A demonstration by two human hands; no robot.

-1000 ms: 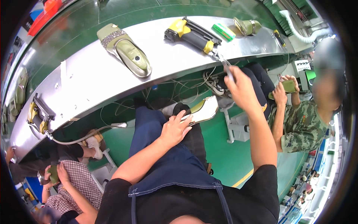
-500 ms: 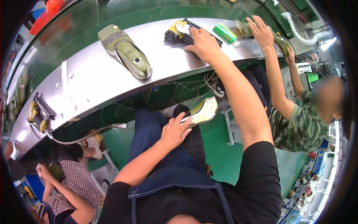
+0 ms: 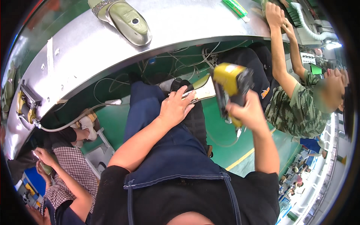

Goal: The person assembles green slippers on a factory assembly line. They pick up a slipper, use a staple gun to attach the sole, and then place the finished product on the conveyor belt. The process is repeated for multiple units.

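Note:
In my right hand [image 3: 248, 108] is a yellow and black air staple gun [image 3: 227, 77], its fingers wrapped round the handle, beside the shoe on my lap. My left hand [image 3: 175, 104] grips that shoe [image 3: 205, 90], which lies across my thighs with its pale underside partly showing and olive at its edge. The fingers hide much of the shoe. A small gap shows between the gun and the end of the shoe. On the bench stands another olive shoe [image 3: 129, 24] with a glittery band and a dark round hole in its top.
A curved metal bench [image 3: 86, 50] runs ahead of me. It carries a green box [image 3: 235, 8] and, at left, a second staple gun [image 3: 25, 105] on a hose [image 3: 67, 129]. A co-worker in camouflage [image 3: 300, 107] sits at right, another in checks [image 3: 75, 165] at left.
My right hand has taken the staple gun off the bench and brought it down beside the shoe on my lap. My left hand keeps its hold. The view has shifted.

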